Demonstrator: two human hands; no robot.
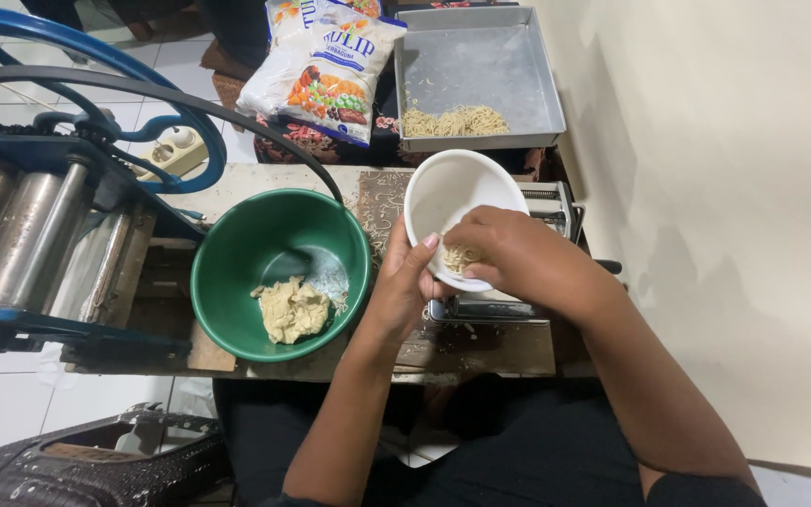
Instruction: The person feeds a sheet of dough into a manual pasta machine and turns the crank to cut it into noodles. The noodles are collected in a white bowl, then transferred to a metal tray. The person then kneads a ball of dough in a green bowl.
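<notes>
Far left: a roller machine with a blue frame and steel cylinders, a black belt arching over it. Low in the corner, a dark wet-looking object, too cut off to identify.

Next along, on the worn wooden bench: a green bowl with a pale yellow lump of dough lying at its bottom, toward the near right. Behind it, a printed flour bag leaning on patterned cloth.

At centre, the left hand wrapped around the near rim of a white bowl, thumb up against the side, gripping it and tipping its mouth toward the camera. Just right of that, the right hand reaching over the bowl's edge, fingers curled inward, closed on a small clump of cut noodles or perhaps only pressing on it; fingertips hidden. Directly beneath the bowl, a small metal pasta cutter, mostly covered.

Behind, to the right: a square metal tray with a heap of noodle strands along its near edge. Furthest right, a cream wall.
</notes>
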